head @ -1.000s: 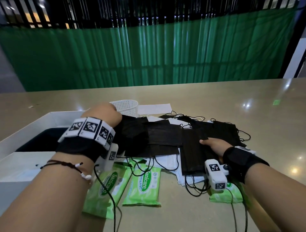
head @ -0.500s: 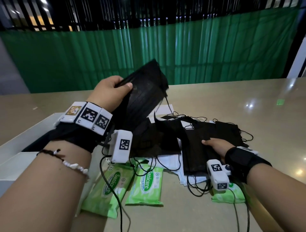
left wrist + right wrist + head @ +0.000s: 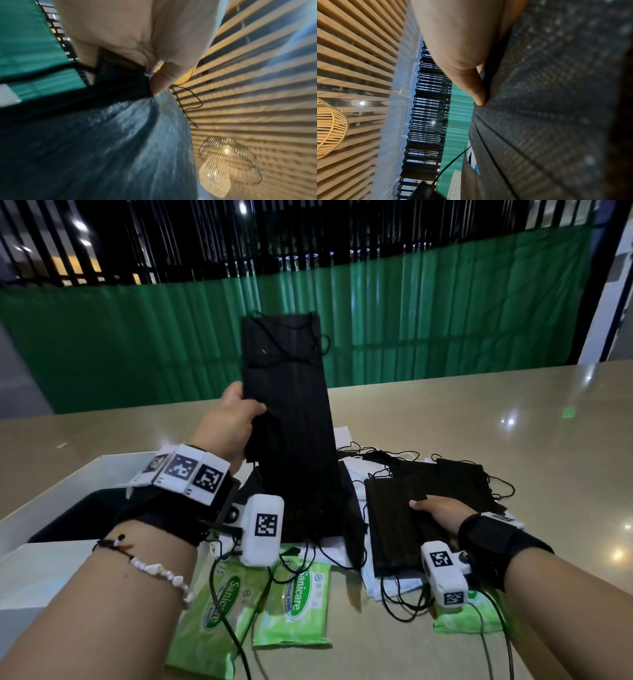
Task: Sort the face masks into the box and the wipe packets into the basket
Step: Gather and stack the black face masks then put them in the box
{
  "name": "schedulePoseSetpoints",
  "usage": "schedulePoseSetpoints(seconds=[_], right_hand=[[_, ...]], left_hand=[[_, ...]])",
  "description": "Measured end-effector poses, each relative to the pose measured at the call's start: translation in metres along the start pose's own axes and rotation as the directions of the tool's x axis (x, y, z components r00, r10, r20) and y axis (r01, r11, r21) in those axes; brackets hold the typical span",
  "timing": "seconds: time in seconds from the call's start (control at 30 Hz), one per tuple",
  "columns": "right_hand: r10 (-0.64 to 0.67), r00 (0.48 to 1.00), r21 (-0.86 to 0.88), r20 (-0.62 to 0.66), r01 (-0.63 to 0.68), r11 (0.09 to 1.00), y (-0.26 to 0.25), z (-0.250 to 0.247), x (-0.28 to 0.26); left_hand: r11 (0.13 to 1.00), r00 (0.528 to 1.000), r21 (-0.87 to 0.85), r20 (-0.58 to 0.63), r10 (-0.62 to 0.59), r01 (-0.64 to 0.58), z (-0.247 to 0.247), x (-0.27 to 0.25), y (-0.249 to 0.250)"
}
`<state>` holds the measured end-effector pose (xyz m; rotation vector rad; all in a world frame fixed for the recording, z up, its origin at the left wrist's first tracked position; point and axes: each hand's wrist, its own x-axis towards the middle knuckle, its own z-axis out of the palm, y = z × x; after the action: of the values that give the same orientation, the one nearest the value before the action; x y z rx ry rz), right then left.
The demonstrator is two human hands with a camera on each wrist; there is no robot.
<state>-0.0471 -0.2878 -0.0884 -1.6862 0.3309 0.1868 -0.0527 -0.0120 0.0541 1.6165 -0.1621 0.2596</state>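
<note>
Green corrugated sheeting [image 3: 428, 313] is running behind the long beige counter [image 3: 513, 446], with dark railings above it and, in the wrist views, a slatted wooden ceiling with wicker lamps [image 3: 223, 169].

Over the middle of that counter the person's left hand [image 3: 233, 422] is holding up a stack of black face masks [image 3: 291, 419], thumb in front and fingers curled behind, pinching one long edge. The stack is standing nearly upright, its long axis running from near the counter up toward the sheeting, ear loops dangling at the top. The white box [image 3: 102, 474] is sitting to the left of and below that hand, just beside the left forearm, its dark inside open upward. So I judge the masks need to travel left and down, tipping over to lie flat, and the left hand is plainly the nearer one.

The right hand [image 3: 442, 510] is lying on the remaining pile of masks [image 3: 428, 491], fingers fairly straight and pressing them down, thumb stretched along the cloth in the right wrist view.

Three green wipe packets are lying at the near edge: two [image 3: 219, 607] [image 3: 294, 597] side by side below the left wrist, one [image 3: 472, 611] half hidden under the right wrist. White paper wrappers [image 3: 346, 436] are peeking out beneath the masks. I cannot make out the basket from here.
</note>
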Motion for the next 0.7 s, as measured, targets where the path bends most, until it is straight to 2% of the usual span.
schedulePoseSetpoints(seconds=[0.07,0.1,0.17,0.2,0.27,0.33,0.43,0.57,0.63,0.7], right_hand=[[0.005,1.000,0.002,0.001,-0.005,1.000,0.000,-0.001,0.001],[0.003,1.000,0.004,0.009,-0.003,1.000,0.000,-0.001,0.000],[0.003,1.000,-0.007,0.008,-0.003,1.000,-0.001,0.000,-0.001],[0.005,1.000,-0.004,0.004,-0.005,1.000,0.000,-0.001,0.000],[0.010,1.000,0.013,-0.004,-0.009,1.000,0.001,-0.001,0.001],[0.014,1.000,0.040,-0.011,-0.014,0.999,0.002,0.000,0.004],[0.022,1.000,0.069,-0.003,-0.022,0.997,0.005,-0.001,0.008],[0.029,0.999,0.042,-0.033,-0.028,0.999,0.004,-0.002,0.007],[0.031,0.999,0.012,-0.039,-0.030,0.999,0.002,-0.001,0.005],[0.033,0.999,0.000,-0.031,-0.033,0.999,-0.002,0.001,0.002]], left_hand=[[0.965,0.989,0.241,0.078,-0.126,0.104,0.008,-0.002,-0.024],[0.902,0.968,0.410,0.142,-0.208,0.134,0.012,-0.001,-0.039],[0.703,0.899,0.701,0.220,-0.379,0.125,0.019,-0.007,-0.065],[0.617,0.871,0.777,0.216,-0.442,0.120,0.022,-0.012,-0.074],[0.552,0.841,0.821,0.191,-0.507,0.146,0.022,-0.020,-0.089],[0.562,0.835,0.806,0.172,-0.523,0.186,0.020,-0.021,-0.098],[0.609,0.854,0.766,0.162,-0.494,0.206,0.018,-0.018,-0.099],[0.705,0.921,0.683,0.122,-0.370,0.192,0.011,-0.006,-0.089],[0.774,0.944,0.605,0.109,-0.312,0.186,0.008,-0.002,-0.079],[0.887,0.952,0.407,0.115,-0.284,0.216,0.008,-0.002,-0.067]])
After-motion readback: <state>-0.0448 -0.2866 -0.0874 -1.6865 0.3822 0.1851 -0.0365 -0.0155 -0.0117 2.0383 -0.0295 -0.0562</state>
